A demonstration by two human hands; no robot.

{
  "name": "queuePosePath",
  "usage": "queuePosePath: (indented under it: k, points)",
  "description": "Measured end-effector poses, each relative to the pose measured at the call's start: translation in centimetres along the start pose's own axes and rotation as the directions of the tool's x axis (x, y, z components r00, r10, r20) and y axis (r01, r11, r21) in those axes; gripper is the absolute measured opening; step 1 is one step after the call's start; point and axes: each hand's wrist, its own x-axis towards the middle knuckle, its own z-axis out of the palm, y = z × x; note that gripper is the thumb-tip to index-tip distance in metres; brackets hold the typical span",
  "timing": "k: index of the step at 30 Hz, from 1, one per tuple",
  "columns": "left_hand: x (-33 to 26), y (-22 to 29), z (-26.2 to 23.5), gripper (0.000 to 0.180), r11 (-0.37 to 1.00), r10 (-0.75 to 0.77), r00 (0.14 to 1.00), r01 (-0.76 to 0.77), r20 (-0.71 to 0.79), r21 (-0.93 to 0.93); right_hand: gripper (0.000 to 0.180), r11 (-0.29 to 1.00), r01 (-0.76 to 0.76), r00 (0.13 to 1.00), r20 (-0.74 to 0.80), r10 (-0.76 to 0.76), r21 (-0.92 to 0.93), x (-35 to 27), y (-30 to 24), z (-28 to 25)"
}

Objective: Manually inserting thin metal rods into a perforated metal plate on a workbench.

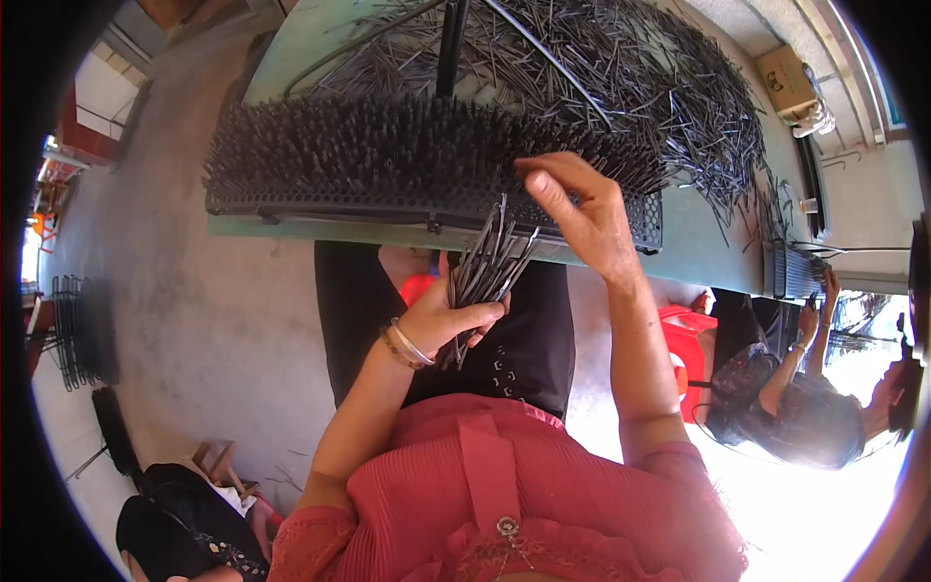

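Note:
In my left hand [441,315] is a loose bundle of thin dark strips [490,262], held upright in front of my lap with the fingers wrapped round its lower part. My right hand [587,213] is over the right half of a long black perforated tray [339,213] on the table. Its thumb and fingers come together at the tips; whatever is between them does not show against the dark background. Many similar dark strips [359,145] stand upright in the tray's holes, packed in dense rows.
Behind the tray, a large heap of loose dark strips [669,87] covers the green table [703,228]. A dark post [449,48] rises at the back. At right, a co-worker [800,398] handles another rack; a red stool [687,349] stands between us. Another person [189,514] sits lower left.

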Motion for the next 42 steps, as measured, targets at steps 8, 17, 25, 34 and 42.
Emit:
queuePosePath:
  k: [8, 17, 25, 34, 42]
  points:
    - [-0.2, 0.4, 0.2, 0.018, 0.997, -0.005, 0.998, 0.001, 0.055, 0.076, 0.021, 0.975, -0.200, 0.952, 0.255, 0.170, 0.097, -0.8, -0.9, 0.3]
    - [0.2, -0.9, -0.6, 0.025, 1.000, 0.011, 1.000, -0.011, -0.004, -0.001, 0.018, 0.991, -0.114, 0.967, -0.218, 0.128, 0.075, 1.2, -1.3, -0.1]
    - [0.0, -1.4, -1.0, 0.027, 1.000, 0.003, 1.000, -0.003, 0.013, -0.009, 0.015, 0.984, -0.020, 0.964, -0.265, -0.027, -0.175, 1.6, -1.1, -0.2]
    - [0.0, -1.2, -0.9, 0.022, 0.991, -0.043, 0.999, 0.041, -0.016, -0.129, 0.012, 0.970, 0.105, 0.985, -0.110, -0.132, -0.221, 1.5, -0.7, -0.8]
    - [0.0, -1.3, -1.1, 0.020, 0.993, -0.029, 1.000, 0.028, -0.009, -0.115, 0.012, 0.936, 0.204, 0.975, -0.023, -0.220, -0.287, 1.3, -0.3, -1.2]
